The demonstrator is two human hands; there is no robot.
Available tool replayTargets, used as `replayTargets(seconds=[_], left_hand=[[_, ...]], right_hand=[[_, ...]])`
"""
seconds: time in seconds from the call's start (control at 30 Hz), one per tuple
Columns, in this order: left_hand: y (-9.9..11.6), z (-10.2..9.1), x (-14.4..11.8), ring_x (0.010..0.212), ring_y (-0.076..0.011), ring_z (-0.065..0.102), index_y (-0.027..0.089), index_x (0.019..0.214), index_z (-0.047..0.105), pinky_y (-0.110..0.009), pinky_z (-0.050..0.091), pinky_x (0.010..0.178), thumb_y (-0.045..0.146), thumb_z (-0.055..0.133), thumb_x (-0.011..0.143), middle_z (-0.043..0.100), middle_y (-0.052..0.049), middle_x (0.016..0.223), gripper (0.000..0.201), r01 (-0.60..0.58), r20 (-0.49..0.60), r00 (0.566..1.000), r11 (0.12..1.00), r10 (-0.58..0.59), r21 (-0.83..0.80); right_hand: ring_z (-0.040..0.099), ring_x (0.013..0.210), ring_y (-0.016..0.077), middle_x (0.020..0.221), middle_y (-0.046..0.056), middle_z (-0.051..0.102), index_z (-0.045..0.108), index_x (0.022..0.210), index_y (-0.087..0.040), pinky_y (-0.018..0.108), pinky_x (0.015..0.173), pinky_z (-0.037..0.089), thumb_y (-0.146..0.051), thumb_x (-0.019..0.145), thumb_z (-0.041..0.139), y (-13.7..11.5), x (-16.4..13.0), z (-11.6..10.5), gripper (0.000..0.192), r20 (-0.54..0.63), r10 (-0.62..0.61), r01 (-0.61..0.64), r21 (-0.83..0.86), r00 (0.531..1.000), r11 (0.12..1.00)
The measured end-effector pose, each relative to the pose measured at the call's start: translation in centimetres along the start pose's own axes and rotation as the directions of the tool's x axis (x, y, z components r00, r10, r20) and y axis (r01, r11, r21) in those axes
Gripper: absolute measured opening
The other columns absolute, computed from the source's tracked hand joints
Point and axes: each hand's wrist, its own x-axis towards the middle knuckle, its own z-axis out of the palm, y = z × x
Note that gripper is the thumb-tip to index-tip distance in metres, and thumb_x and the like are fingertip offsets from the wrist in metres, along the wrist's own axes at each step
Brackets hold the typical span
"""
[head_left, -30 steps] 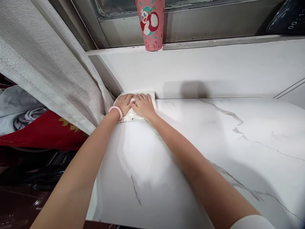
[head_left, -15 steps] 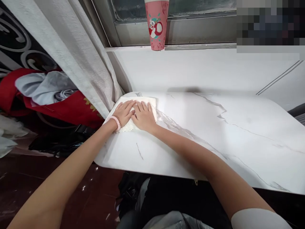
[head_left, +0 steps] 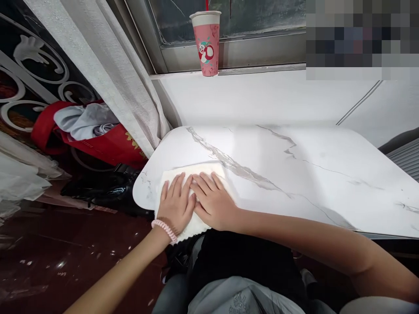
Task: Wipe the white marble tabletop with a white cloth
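A folded white cloth [head_left: 183,172] lies at the near left corner of the white marble table [head_left: 294,174]. My left hand [head_left: 176,203], with a pink coil band on its wrist, presses flat on the cloth. My right hand [head_left: 214,203] lies flat beside it on the same cloth, fingers touching the left hand's. The cloth's near edge hangs just over the table's front edge.
A pink paper cup [head_left: 207,41] stands on the window ledge at the back. A grey curtain [head_left: 108,74] hangs at the left. A red bag [head_left: 98,144] with clothes sits beyond the table's left edge. White wall panel rises behind the table.
Both hands have slid the cloth from the far left corner by the wall back toward me to the near edge of the table.
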Motion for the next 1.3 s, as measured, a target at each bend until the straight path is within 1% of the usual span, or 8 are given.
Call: replayTargets(seconds=[0.1, 0.23, 0.53, 0.73, 0.9, 1.03, 1.17, 1.3], left_hand=[[1.5, 0.3, 1.2, 0.145, -0.0280, 0.033, 0.025, 0.154, 0.031, -0.055, 0.024, 0.119, 0.039, 0.026, 0.097, 0.041, -0.012, 0.155, 0.059, -0.042, -0.001, 0.999, 0.999, 0.042, -0.032], [2.1, 1.0, 5.2, 0.146, -0.0296, 0.031, 0.020, 0.150, 0.037, -0.056, 0.022, 0.119, 0.039, 0.027, 0.097, 0.038, -0.014, 0.156, 0.058, -0.076, 0.064, 0.995, 0.995, 0.080, -0.065], [0.4, 4.1, 20.0, 0.145, -0.0260, 0.032, 0.019, 0.148, 0.039, -0.051, 0.019, 0.120, 0.034, 0.034, 0.096, 0.037, -0.011, 0.157, 0.054, -0.218, 0.138, 0.963, 0.970, 0.232, -0.109], [0.2, 5.0, 25.9, 0.144, -0.0268, 0.032, 0.015, 0.147, 0.040, -0.049, 0.017, 0.121, 0.037, 0.028, 0.100, 0.038, -0.013, 0.156, 0.053, -0.196, 0.131, 0.967, 0.966, 0.218, -0.166], [1.3, 6.1, 29.0, 0.145, -0.0252, 0.031, 0.017, 0.147, 0.041, -0.047, 0.016, 0.122, 0.037, 0.029, 0.099, 0.039, -0.011, 0.156, 0.053, -0.155, 0.119, 0.977, 0.975, 0.175, -0.160], [2.2, 7.0, 30.2, 0.145, -0.0252, 0.031, 0.018, 0.146, 0.042, -0.048, 0.016, 0.122, 0.037, 0.029, 0.097, 0.039, -0.010, 0.156, 0.054, -0.145, 0.102, 0.982, 0.978, 0.161, -0.153], [2.8, 7.0, 29.9, 0.146, -0.0258, 0.029, 0.017, 0.147, 0.040, -0.050, 0.015, 0.121, 0.036, 0.028, 0.097, 0.037, -0.011, 0.157, 0.055, -0.146, 0.097, 0.982, 0.976, 0.163, -0.164], [3.8, 6.4, 28.4, 0.147, -0.0252, 0.027, 0.017, 0.149, 0.038, -0.049, 0.012, 0.122, 0.037, 0.028, 0.098, 0.034, -0.010, 0.159, 0.056, -0.144, 0.129, 0.978, 0.977, 0.165, -0.160]], right_hand=[[0.027, 0.147, 0.0268, 0.155, 0.011, 0.040, 0.047, 0.145, -0.012, 0.051, 0.125, 0.013, -0.028, 0.097, 0.039, 1.3, -0.9, -0.8, 0.052, 0.004, 0.044, -0.044, -0.017, 0.999, 0.999], [0.027, 0.147, 0.0292, 0.156, 0.013, 0.038, 0.046, 0.145, -0.009, 0.052, 0.124, 0.013, -0.029, 0.096, 0.037, 4.0, 0.2, -1.3, 0.053, 0.016, 0.106, -0.105, -0.055, 0.994, 0.993], [0.029, 0.144, 0.0335, 0.154, 0.017, 0.040, 0.045, 0.143, -0.006, 0.056, 0.120, 0.013, -0.026, 0.095, 0.039, 12.6, 8.0, -1.1, 0.052, -0.094, 0.279, -0.292, -0.165, 0.956, 0.942], [0.029, 0.144, 0.0302, 0.154, 0.013, 0.040, 0.047, 0.142, -0.010, 0.053, 0.120, 0.011, -0.025, 0.094, 0.036, 17.9, 12.2, -1.7, 0.051, -0.076, 0.280, -0.288, -0.130, 0.957, 0.949], [0.030, 0.143, 0.0282, 0.153, 0.011, 0.042, 0.047, 0.142, -0.013, 0.052, 0.120, 0.013, -0.024, 0.093, 0.034, 21.2, 13.3, -2.5, 0.051, -0.087, 0.264, -0.273, -0.121, 0.961, 0.954], [0.028, 0.145, 0.0275, 0.155, 0.010, 0.039, 0.046, 0.143, -0.012, 0.053, 0.120, 0.012, -0.024, 0.093, 0.033, 22.2, 13.4, -3.1, 0.053, -0.066, 0.298, -0.304, -0.118, 0.952, 0.945], [0.025, 0.147, 0.0265, 0.157, 0.008, 0.037, 0.044, 0.145, -0.013, 0.054, 0.121, 0.007, -0.024, 0.094, 0.032, 21.9, 13.0, -3.3, 0.053, -0.059, 0.357, -0.361, -0.102, 0.932, 0.927], [0.023, 0.148, 0.0266, 0.158, 0.007, 0.034, 0.042, 0.146, -0.014, 0.054, 0.122, 0.006, -0.025, 0.095, 0.030, 20.8, 11.5, -3.5, 0.054, -0.048, 0.391, -0.393, -0.117, 0.919, 0.912]])
